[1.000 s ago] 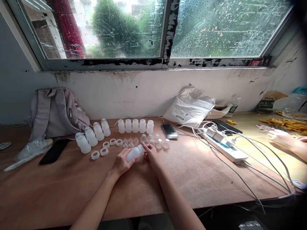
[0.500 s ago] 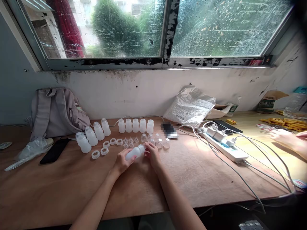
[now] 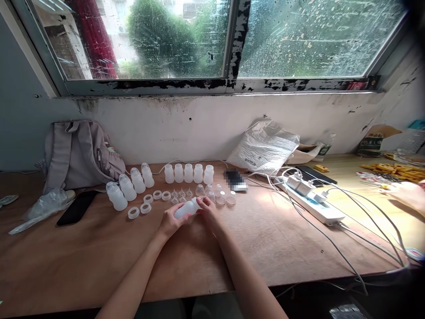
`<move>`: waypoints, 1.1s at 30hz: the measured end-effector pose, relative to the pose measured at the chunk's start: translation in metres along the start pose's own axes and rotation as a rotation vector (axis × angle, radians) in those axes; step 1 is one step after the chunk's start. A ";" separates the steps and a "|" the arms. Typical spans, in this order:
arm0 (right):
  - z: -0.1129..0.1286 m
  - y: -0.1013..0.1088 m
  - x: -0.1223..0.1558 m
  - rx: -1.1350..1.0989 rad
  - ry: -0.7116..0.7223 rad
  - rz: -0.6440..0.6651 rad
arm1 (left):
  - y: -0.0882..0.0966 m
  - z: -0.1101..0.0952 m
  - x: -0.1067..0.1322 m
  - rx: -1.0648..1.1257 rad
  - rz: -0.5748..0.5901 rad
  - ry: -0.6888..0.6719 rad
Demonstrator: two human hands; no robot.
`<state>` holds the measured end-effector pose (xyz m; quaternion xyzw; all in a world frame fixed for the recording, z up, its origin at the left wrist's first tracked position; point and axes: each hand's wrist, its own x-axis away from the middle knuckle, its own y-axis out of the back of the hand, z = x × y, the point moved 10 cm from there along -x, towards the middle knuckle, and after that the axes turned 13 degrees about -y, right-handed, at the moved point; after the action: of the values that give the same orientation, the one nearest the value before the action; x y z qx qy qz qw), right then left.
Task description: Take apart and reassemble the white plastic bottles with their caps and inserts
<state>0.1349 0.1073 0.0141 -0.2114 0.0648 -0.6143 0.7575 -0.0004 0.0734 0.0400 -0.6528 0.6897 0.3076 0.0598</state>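
A frosted white baby bottle lies tilted between my hands, just above the table, its top toward the right. My left hand wraps round its body. The fingers of my right hand close on its top end and partly hide it. Beyond my hands are clear teats, white collar rings and clear domed caps. Several bottle bodies without caps stand in a row behind these. To the left, several bottles with clear caps form a slanting row.
A black phone, a plastic bag and a grey backpack are at the left. A white power strip with trailing cables lies at the right. Beyond it, another person's hand is near yellow pieces.
My right hand has shifted slightly left and closed further over the bottle's top. The other person's hand at the right edge has moved a little. The view has shifted slightly.
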 end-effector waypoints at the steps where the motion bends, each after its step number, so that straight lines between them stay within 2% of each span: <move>1: 0.001 -0.006 0.002 -0.033 -0.005 0.056 | -0.008 0.006 0.002 0.109 0.048 0.082; 4: 0.007 -0.030 0.013 -0.126 -0.036 0.265 | -0.036 0.013 0.013 0.492 0.164 0.291; 6: 0.010 -0.039 0.019 -0.144 -0.053 0.351 | -0.044 0.012 0.018 0.678 0.167 0.371; 8: 0.012 -0.043 0.022 -0.143 -0.054 0.387 | -0.047 0.011 0.019 0.763 0.148 0.403; 11: 0.012 -0.040 0.020 -0.120 -0.034 0.348 | -0.039 0.008 0.016 0.668 0.121 0.335; 15: 0.008 -0.023 0.011 -0.070 0.003 0.149 | -0.009 -0.004 0.005 0.206 -0.006 0.098; 17: 0.006 -0.016 0.009 -0.052 0.011 0.068 | -0.001 -0.009 0.004 0.081 -0.058 0.042; 18: 0.005 -0.015 0.008 -0.046 0.004 0.054 | -0.004 -0.008 0.004 0.102 -0.043 0.069; 20: 0.004 -0.018 0.009 -0.045 -0.020 0.081 | -0.021 0.003 0.009 0.295 0.066 0.214; 22: 0.004 -0.025 0.012 -0.062 -0.049 0.160 | -0.041 0.008 0.018 0.557 0.185 0.381; 24: 0.004 -0.034 0.015 -0.085 -0.075 0.248 | -0.052 0.006 0.025 0.743 0.249 0.469; 25: 0.004 -0.037 0.017 -0.094 -0.084 0.281 | -0.054 0.004 0.026 0.778 0.266 0.473; 27: 0.002 -0.038 0.017 -0.094 -0.090 0.286 | -0.053 0.001 0.023 0.715 0.281 0.415; 30: 0.003 -0.028 0.013 -0.065 -0.051 0.164 | -0.041 -0.003 0.015 0.497 0.208 0.277; 31: 0.003 -0.025 0.012 -0.059 -0.043 0.129 | -0.040 -0.003 0.015 0.477 0.193 0.263; 33: 0.004 -0.025 0.013 -0.079 -0.039 0.129 | -0.048 -0.003 0.020 0.577 0.232 0.318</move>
<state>0.1165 0.0914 0.0300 -0.2483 0.0877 -0.5570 0.7877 0.0430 0.0569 0.0160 -0.5661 0.8185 -0.0008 0.0982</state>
